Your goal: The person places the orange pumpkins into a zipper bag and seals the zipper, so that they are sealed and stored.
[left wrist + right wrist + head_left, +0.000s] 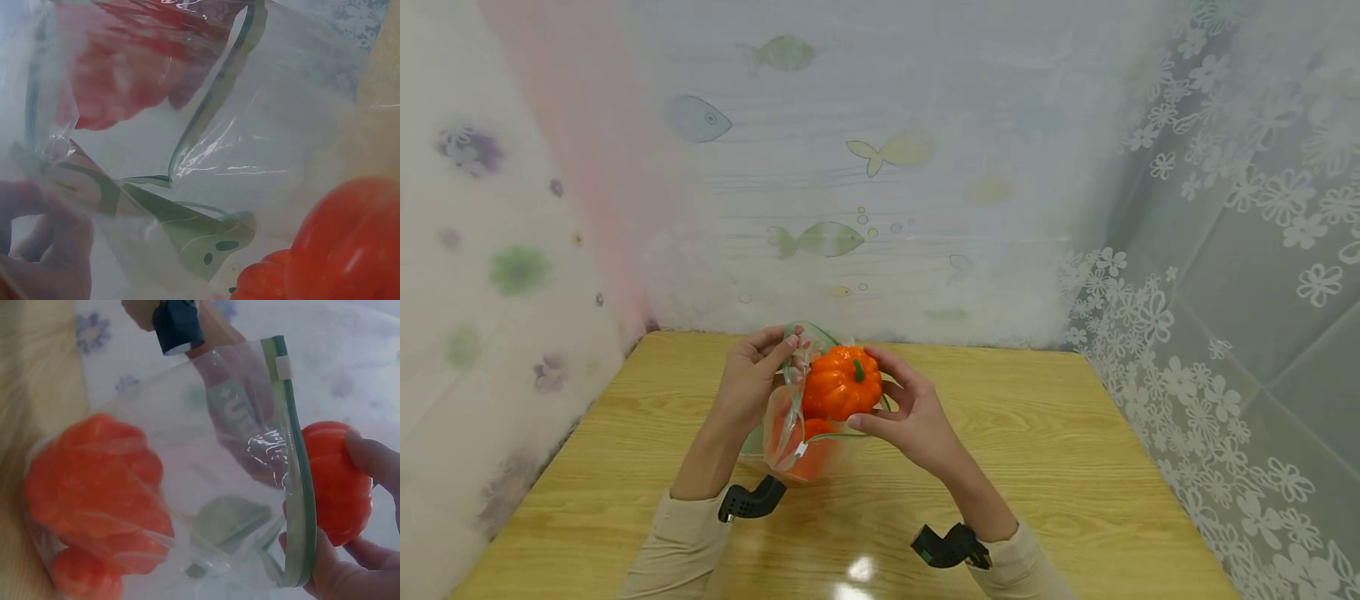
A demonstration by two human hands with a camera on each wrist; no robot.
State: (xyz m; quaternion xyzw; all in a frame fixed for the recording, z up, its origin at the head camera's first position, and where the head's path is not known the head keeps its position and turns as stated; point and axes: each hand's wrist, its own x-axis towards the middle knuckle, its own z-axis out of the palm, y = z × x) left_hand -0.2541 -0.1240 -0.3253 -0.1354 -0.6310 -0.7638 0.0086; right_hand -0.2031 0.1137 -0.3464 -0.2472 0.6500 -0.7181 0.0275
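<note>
A clear zip bag [187, 406] with a green zip strip stands with its mouth open. My left hand [752, 367] pinches the rim of the bag on its left side. In my right hand [913, 412] is a small orange toy pumpkin [841, 383] with a green stem, gripped between thumb and fingers right at the mouth. Inside the bag, the right wrist view shows a large orange pumpkin [103, 475] and a smaller orange one [86, 575] low down. A white zip slider [284, 367] sits at one end of the strip.
The bag is over a wood-grain table [1045, 467]. A wall hanging with fish prints [880, 208] rises behind the table, and a flower-patterned curtain [1247, 333] stands along the right side. Each wrist carries a black camera mount [951, 546].
</note>
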